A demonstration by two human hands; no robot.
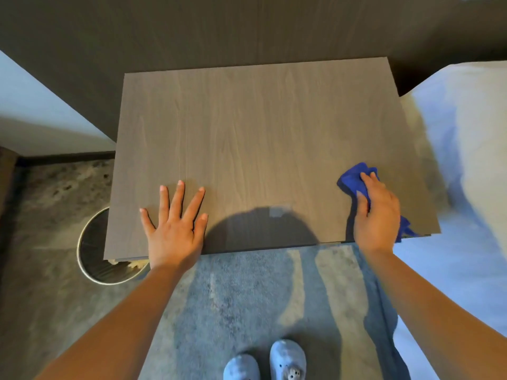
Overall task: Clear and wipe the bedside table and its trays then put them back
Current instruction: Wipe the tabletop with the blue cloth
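The bedside table (260,138) has a grey-brown wood-grain top with nothing standing on it, and no trays are in view. My left hand (175,229) lies flat near the front left edge, fingers spread, holding nothing. My right hand (377,215) presses a crumpled blue cloth (354,179) onto the front right corner of the top. Part of the cloth sticks out beyond my fingers and another part hangs past the table's front edge.
A round waste bin (93,259) with a pale rim stands on the floor under the table's front left corner. A bed with white bedding (466,160) lies along the right side. A dark wood wall panel (219,31) is behind. My slippers (285,360) stand on grey carpet.
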